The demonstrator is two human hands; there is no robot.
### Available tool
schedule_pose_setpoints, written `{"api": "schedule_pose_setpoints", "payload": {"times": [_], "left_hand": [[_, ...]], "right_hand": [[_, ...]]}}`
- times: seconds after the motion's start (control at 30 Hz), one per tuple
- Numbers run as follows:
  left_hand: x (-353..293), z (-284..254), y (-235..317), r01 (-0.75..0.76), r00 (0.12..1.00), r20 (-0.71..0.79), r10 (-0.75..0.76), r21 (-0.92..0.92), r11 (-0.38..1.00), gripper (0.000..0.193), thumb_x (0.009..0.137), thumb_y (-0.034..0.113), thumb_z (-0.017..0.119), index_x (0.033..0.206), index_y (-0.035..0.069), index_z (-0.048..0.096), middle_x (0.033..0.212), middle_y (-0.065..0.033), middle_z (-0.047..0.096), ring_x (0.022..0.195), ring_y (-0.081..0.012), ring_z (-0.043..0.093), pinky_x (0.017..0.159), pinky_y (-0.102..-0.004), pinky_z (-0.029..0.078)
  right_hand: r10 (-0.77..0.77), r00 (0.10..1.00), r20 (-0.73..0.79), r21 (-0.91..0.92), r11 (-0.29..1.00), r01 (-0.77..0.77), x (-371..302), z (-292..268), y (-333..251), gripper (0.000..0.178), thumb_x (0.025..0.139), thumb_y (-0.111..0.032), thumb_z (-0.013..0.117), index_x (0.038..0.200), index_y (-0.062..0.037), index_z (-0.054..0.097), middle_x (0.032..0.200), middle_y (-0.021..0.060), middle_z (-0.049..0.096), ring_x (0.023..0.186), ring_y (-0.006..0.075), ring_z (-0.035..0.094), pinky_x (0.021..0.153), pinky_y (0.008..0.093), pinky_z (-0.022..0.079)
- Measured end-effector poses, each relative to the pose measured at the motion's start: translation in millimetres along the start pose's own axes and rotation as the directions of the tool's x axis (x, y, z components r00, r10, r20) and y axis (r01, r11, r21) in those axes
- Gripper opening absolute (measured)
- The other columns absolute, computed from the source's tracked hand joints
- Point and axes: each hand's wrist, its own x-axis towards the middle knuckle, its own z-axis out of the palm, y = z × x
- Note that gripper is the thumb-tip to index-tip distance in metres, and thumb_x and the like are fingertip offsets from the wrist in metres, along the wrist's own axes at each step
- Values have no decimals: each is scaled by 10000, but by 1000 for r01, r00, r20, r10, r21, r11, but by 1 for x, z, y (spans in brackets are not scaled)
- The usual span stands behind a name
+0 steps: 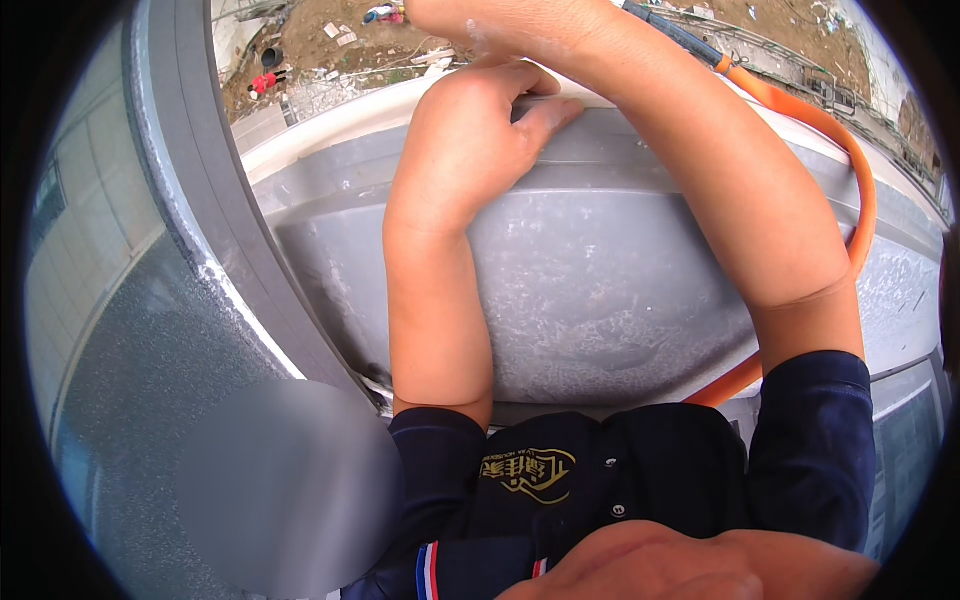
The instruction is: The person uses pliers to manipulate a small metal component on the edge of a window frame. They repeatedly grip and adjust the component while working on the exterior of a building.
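Note:
My left hand (468, 140) lies on the grey window sill (610, 260) at its far edge. Its fingers bend over that edge and its thumb presses along the top; their tips are partly hidden. From the right, my right arm reaches across above it. Only the wrist end and part of my right hand (435, 14) show at the top, its fingers out of view. An orange strap or hose (800, 108) bends around outside my right forearm. At its upper end it meets a dark tubular piece (672, 32).
A dark grey upright window frame (240, 215) stands at the left, beside a speckled glass pane (160, 360). Far below, beyond the sill, is brown ground (310, 40) with rubble, and a figure in red (263, 84). A blurred grey round shape (290, 490) covers the lower left.

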Motion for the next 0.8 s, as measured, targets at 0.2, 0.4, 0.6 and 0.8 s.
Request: {"api": "schedule_pose_setpoints", "payload": {"times": [0.2,0.4,0.6,0.8], "left_hand": [[-1,-1,1,2,1000,2,-2,12,1000,237,772,224,750,836,-1,709,862,-174,679,769,-359,647,715,-412,500],[2,1,2,1,1000,15,0,-10,1000,238,776,235,751,857,13,723,858,-175,681,774,-355,646,722,-418,502],[-2,-2,-1,-33,999,35,31,56,998,228,799,191,767,938,16,723,888,-148,722,809,-312,684,747,-367,526],[-3,-5,2,-28,999,41,24,93,995,242,793,200,770,951,26,713,897,-139,721,812,-310,680,742,-378,523]], "right_hand": [[0,1000,12,-10,1000,0,0,1,0,224,734,-102,636,919,24,641,814,275,664,827,437,660,748,489,522],[27,1000,-6,-45,999,-28,2,-3,-3,252,710,-112,675,914,33,642,816,269,669,821,432,665,740,480,526],[-78,993,-92,-121,990,67,-10,1,-12,216,737,-130,692,915,-13,655,834,258,660,847,433,647,753,487,508],[-100,993,-67,-65,993,96,-1,7,4,229,751,-172,718,926,-37,656,873,229,664,874,440,629,747,495,489]]}}
